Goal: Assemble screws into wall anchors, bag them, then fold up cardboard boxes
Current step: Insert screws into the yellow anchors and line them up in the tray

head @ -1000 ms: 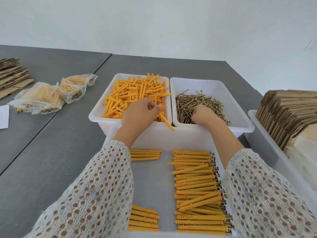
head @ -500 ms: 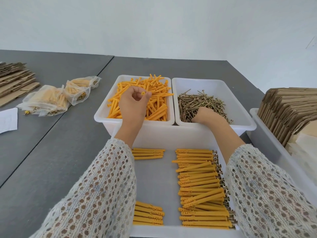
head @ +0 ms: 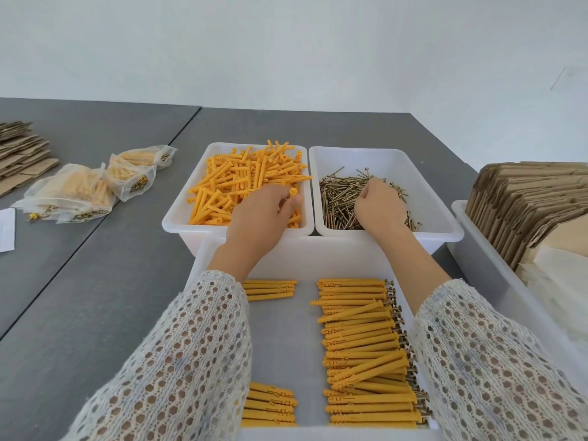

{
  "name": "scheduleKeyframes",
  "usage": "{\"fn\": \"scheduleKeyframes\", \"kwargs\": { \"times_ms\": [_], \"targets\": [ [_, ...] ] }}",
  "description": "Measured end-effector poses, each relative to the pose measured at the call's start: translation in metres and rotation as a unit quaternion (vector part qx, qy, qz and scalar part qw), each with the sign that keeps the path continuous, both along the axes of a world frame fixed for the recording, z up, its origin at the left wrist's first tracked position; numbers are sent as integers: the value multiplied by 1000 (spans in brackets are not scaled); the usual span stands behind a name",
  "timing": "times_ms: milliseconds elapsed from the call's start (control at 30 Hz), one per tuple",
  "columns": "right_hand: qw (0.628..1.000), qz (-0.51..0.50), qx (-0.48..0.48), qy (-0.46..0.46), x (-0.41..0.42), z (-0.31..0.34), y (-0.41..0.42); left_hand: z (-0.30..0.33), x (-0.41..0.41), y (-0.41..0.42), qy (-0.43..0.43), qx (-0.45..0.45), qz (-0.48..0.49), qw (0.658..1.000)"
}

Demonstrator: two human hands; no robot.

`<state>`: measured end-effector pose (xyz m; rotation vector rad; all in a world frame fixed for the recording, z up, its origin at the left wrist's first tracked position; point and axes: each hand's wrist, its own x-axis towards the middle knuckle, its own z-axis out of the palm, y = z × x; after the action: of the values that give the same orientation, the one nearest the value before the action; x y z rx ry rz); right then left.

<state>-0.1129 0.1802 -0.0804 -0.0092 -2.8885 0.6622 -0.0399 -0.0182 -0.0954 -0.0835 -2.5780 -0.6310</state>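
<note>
So both hands are in the two bins at the centre of the frame. The left hand [head: 258, 218] sits low over the loose orange plastic wall anchors [head: 241, 183] in the white plastic bin on the left [head: 178, 218], fingers [head: 288, 203] curled, with one anchor end poking out right at the fingertips, so it looks like a pinch on that one. The right hand [head: 378, 206] is down in the pile of brass-coloured metal screws [head: 337, 198] in the white bin on the right [head: 442, 218]; fingers are curled under, can't tell what they've got.

The two bins touch side by side, and their near rims butt against the big white tray [head: 286, 338] in the lower centre, where assembled anchors with screws [head: 362, 345] lie in rows. The tray's middle strip is bare.

Upper left on the grey desk [head: 79, 297]: clear plastic bags of filled anchors [head: 89, 189]. Right edge: flat brown cardboard boxes [head: 525, 205] standing in another white bin.
</note>
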Motion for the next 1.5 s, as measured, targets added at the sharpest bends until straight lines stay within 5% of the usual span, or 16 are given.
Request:
{"fn": "scheduleKeyframes", "kwargs": {
  "times_ms": [167,333,400,500,600,967,1500],
  "targets": [
    [996,11,-42,83,2,2,-5,2,7,4,67,9,15,998],
    [955,49,-275,100,10,7,-21,5,8,6,78,6,19,997],
    [900,33,-435,21,11,13,-30,5,8,6,82,35,-4,996],
    [760,40,-640,-107,16,27,-34,6,9,6,89,46,-19,995],
    [688,71,-709,-137,19,32,-36,5,8,6,101,16,-3,995],
    [832,124,-536,-66,43,23,-60,1,2,2,46,-1,10,999],
    [800,117,-588,37,46,19,-66,0,3,0,16,-10,-21,1000]
  ]
}}
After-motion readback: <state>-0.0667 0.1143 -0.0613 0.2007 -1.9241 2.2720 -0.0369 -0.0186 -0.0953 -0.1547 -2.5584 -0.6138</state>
